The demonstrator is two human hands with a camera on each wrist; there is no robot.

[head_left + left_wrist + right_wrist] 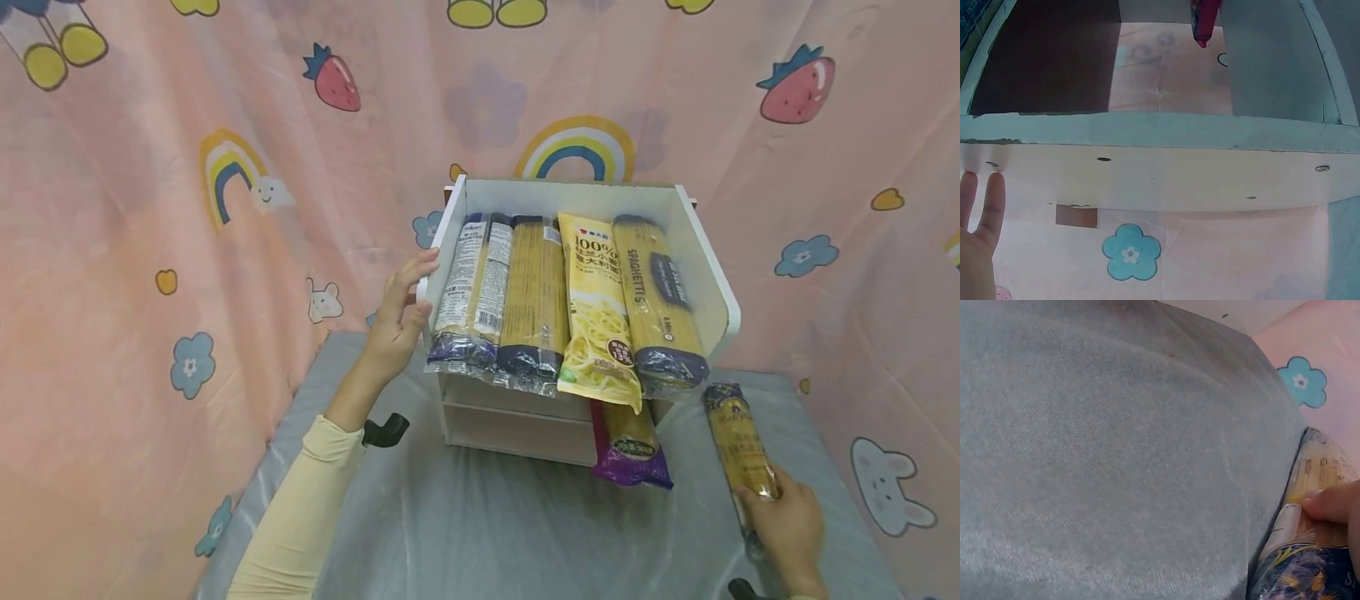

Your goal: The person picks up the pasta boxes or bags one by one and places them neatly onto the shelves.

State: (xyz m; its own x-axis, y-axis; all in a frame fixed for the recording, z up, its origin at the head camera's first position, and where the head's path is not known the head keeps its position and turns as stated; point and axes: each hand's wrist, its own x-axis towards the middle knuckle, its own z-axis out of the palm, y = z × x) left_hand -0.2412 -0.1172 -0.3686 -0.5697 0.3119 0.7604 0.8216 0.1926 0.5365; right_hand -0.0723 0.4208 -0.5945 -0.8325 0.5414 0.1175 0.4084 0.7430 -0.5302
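Note:
At the right, my right hand (791, 521) grips the lower part of a spaghetti pack (738, 437) by the grey cloth; the right wrist view shows a thumb pressed on its clear wrapper (1300, 472). My left hand (397, 321) touches the left side wall of a white shelf unit (708, 275) with its fingers extended. In the left wrist view, two fingers (991, 206) of that hand reach up to the side panel. On the top tier lie several pasta packs: one with a white printed label (472, 283), a plain-backed one (534, 292), a yellow one (596, 300) and a dark-labelled one (660, 300).
A purple-ended pasta pack (630, 458) sticks out of a lower tier on the right. Grey cloth (510, 525) covers the table under the shelf unit. A pink patterned curtain (247, 108) hangs behind and at both sides.

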